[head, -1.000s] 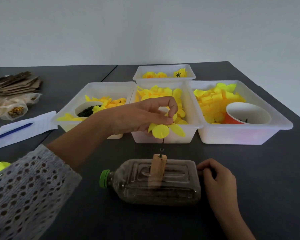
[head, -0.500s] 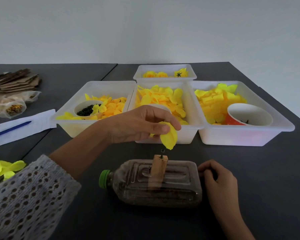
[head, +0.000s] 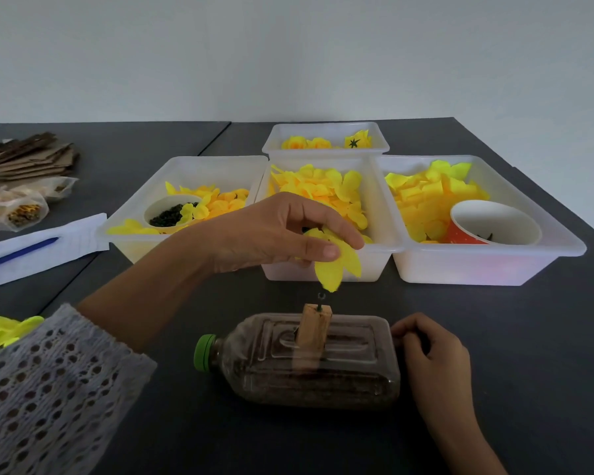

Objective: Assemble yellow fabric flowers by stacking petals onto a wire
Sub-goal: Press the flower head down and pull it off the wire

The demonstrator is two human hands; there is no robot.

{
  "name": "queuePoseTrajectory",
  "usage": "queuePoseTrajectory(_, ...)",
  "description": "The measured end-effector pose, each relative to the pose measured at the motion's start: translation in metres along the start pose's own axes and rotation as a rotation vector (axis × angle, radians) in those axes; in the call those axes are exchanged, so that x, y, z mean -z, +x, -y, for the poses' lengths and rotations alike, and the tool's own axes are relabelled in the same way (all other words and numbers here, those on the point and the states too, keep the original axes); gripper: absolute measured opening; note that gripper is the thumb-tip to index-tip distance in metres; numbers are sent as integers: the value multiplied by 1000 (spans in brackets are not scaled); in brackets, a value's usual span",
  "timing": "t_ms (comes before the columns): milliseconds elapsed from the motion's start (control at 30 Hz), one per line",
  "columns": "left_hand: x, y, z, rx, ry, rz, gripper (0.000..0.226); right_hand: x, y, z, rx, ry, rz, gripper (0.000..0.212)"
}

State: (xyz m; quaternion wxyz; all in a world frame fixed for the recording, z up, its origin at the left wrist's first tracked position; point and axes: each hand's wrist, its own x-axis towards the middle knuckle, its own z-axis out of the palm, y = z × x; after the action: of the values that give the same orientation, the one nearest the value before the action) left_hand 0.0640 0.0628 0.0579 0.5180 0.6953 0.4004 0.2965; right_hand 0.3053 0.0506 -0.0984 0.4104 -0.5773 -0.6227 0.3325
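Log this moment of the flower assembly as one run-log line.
stage: petal above wire, not threaded | left hand: pinches yellow petal | right hand: on bottle end | wire: upright in wooden block
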Motion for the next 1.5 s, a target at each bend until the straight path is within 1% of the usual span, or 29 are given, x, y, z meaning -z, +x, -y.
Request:
queuePoseTrajectory(100, 0, 0, -5, -6, 35, -20, 24, -1, 0, 0, -5, -5, 1, 35)
queuePoseTrajectory(233, 0, 3, -3, 1, 99, 11, 23, 0, 0, 0, -9, 5, 2, 34)
queuePoseTrajectory(333, -1, 4, 3, 39, 74, 50, 26, 0, 1, 0, -18, 0, 16, 33)
queuePoseTrajectory(467, -1, 3, 13, 48, 52, 84, 24, 0, 0, 0, -21, -12, 25, 32)
queuePoseTrajectory(567, 0, -1, 23, 94, 76, 91, 23, 0, 0, 1, -17, -15, 20, 33)
queuePoseTrajectory(633, -3, -4, 29, 135, 105, 134, 24, 0, 0, 1, -19, -13, 21, 33)
queuePoseTrajectory(733, 2, -11, 32, 223, 176, 235, 36, -1, 0, 1, -13, -18, 15, 33)
queuePoseTrajectory(800, 10, -16, 30, 271, 311, 231, 56, -1, 0, 1, 1, -23, 13, 34)
queuePoseTrajectory(867, 14, -20, 22, 247, 398, 117, 78, -1, 0, 0, 3, -31, 9, 33)
queuePoseTrajectory(900, 12, -20, 19, 188, 391, 20, 79, -1, 0, 0, 1, -34, 7, 33)
queuePoseTrajectory(933, 6, -19, 17, 100, 353, -88, 67, -2, 0, 0, -1, -34, 6, 33)
queuePoseTrajectory(967, -2, -17, 15, 12, 302, -179, 51, -2, 0, 0, -3, -36, 7, 33)
queuePoseTrajectory(1000, -12, -15, 16, -56, 260, -227, 38, -2, 0, 0, -4, -39, 8, 33)
queuePoseTrajectory(1067, -40, -8, 19, -113, 190, -224, 27, -1, 0, 0, -1, -39, 4, 34)
queuePoseTrajectory(1133, -64, -1, 29, -100, 148, -221, 31, 0, 0, 1, 10, -34, -3, 36)
queuePoseTrajectory(1233, -80, 2, 44, -12, 60, -332, 39, 0, -1, 2, 19, -31, -4, 37)
queuePoseTrajectory(1300, -80, 0, 49, 49, 108, -355, 41, 0, 0, 1, 10, -28, 2, 36)
queuePoseTrajectory(1367, -77, -4, 50, 113, 210, -314, 40, 0, 0, 1, 5, -31, 7, 35)
queuePoseTrajectory(1433, -72, -6, 49, 169, 272, -252, 33, 1, 1, 0, 3, -31, 16, 34)
queuePoseTrajectory(1500, -65, -10, 44, 172, 276, -190, 14, 1, 1, 0, 4, -26, 23, 34)
